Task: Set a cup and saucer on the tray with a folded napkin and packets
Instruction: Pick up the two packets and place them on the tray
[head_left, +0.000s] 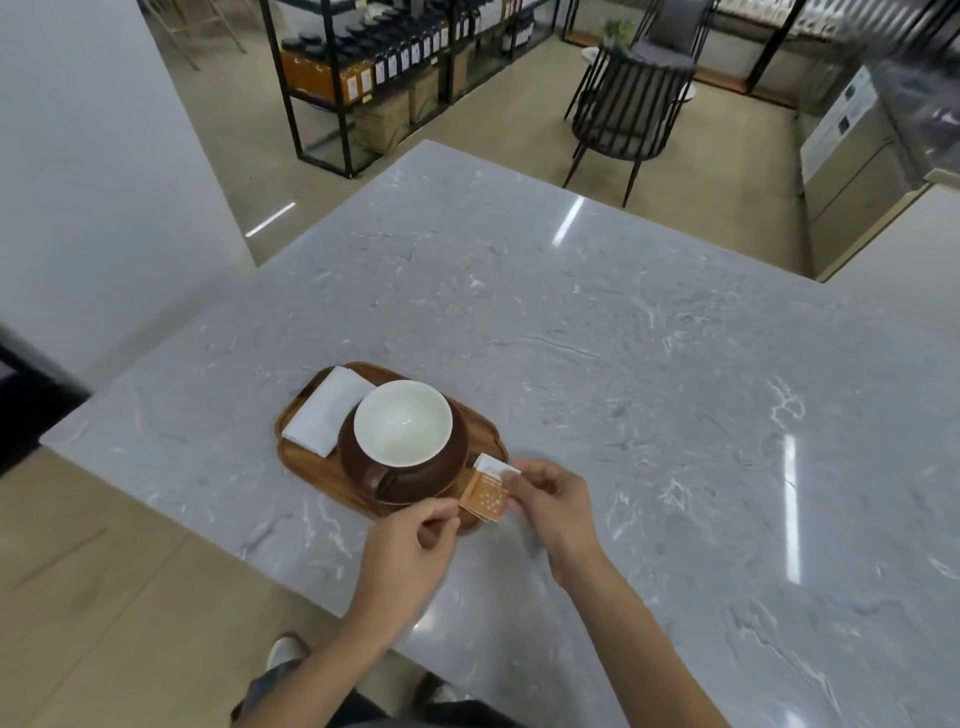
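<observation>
A wooden tray (291, 415) lies on the grey marble counter. On it stands a brown cup (410, 467) with a white inside, on a brown saucer (384, 499) mostly hidden beneath it. A folded white napkin (327, 410) lies on the tray's left side. An orange and white packet (488, 493) is at the tray's near right corner. My right hand (556, 499) pinches its right edge. My left hand (410, 545) touches its lower left corner with thumb and forefinger.
The marble counter (623, 364) stretches far to the right and back. Its near left edge drops to the floor. A black slatted chair (628, 104) and dark shelves with bottles (395, 57) stand beyond the counter. My shoes show below.
</observation>
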